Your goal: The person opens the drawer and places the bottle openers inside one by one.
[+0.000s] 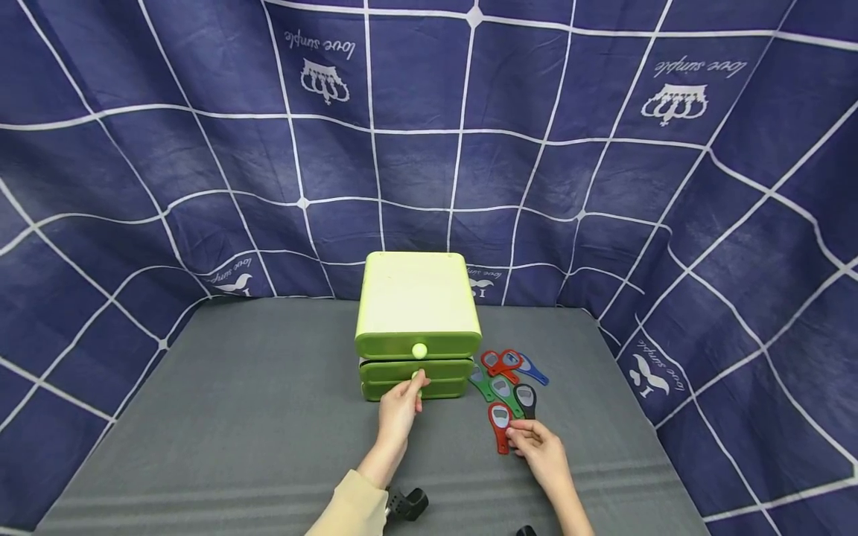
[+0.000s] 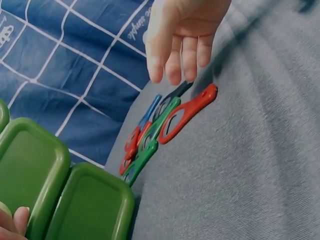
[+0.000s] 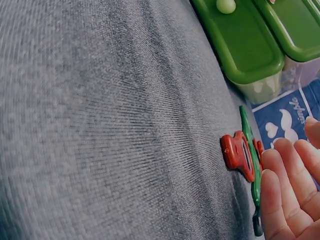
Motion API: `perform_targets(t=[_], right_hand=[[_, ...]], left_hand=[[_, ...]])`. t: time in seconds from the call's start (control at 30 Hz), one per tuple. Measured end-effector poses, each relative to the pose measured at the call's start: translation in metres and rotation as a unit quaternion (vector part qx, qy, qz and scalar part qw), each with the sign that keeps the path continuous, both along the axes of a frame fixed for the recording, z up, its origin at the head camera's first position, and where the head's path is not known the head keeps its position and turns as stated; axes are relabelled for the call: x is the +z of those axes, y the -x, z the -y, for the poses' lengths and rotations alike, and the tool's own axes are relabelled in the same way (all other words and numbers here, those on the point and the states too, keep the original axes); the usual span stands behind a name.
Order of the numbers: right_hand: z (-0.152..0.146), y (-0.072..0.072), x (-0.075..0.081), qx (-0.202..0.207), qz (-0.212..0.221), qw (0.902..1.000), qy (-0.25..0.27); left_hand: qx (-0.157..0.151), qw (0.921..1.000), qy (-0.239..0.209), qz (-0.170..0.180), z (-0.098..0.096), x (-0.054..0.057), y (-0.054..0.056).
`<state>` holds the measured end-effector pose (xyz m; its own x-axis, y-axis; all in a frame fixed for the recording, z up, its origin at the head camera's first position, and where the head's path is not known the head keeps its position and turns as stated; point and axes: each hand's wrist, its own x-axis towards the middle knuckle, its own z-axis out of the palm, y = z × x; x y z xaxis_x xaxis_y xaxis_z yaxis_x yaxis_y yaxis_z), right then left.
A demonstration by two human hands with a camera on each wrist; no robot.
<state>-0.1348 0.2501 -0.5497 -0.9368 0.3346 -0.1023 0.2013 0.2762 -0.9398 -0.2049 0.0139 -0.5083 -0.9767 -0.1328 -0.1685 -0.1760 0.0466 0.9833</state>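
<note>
At the front of the lime-green plastic drawer cabinet [image 1: 418,290], the left hand [image 1: 398,412] pinches the round pale-green knob [image 1: 416,374] of the middle drawer [image 1: 444,369]. A dark gap runs along that drawer's upper edge; it looks closed or barely drawn out, and its contents are hidden. To the cabinet's right, seven paddle-shaped bottle openers [image 1: 501,388], three red, two green, one blue and one black, lie loosely grouped on the grey cloth-covered desk [image 1: 268,387]. All seven are outside the cabinet and none is lifted, so the handling seems at an early stage; whether others lie inside cannot be told. Farther right of the cabinet, the right hand [image 1: 541,449] is loosely extended and holds nothing, just beside the nearest red opener [image 1: 501,430].

Behind the cabinet, the navy fabric curtain [image 1: 415,171] with white grid lines reads "love simple" upside down: above a crown at upper left and upper right, and beside moustache prints lower down. No lettering is legible on the cabinet or openers.
</note>
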Motion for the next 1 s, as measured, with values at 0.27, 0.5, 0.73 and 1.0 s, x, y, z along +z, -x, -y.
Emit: perform_targets(t=[0.27, 0.5, 0.73, 1.0], right_hand=[[0.004, 0.005, -0.001, -0.019, 0.010, 0.9983, -0.054], [0.016, 0.009, 0.002, -0.080, 0.005, 0.9809, -0.177], [0.027, 0.014, 0.005, -0.104, 0.036, 0.9651, -0.238], [0.038, 0.016, 0.003, -0.101, 0.053, 0.9566, -0.268]], left_hand=[[0.003, 0.9999, -0.010, 0.013, 0.002, 0.001, -0.017], [0.000, 0.9997, -0.018, 0.016, 0.003, 0.001, -0.034], [-0.004, 0.9996, -0.012, 0.027, 0.002, 0.001, -0.046], [-0.013, 0.9993, -0.003, 0.035, 0.004, 0.000, -0.058]])
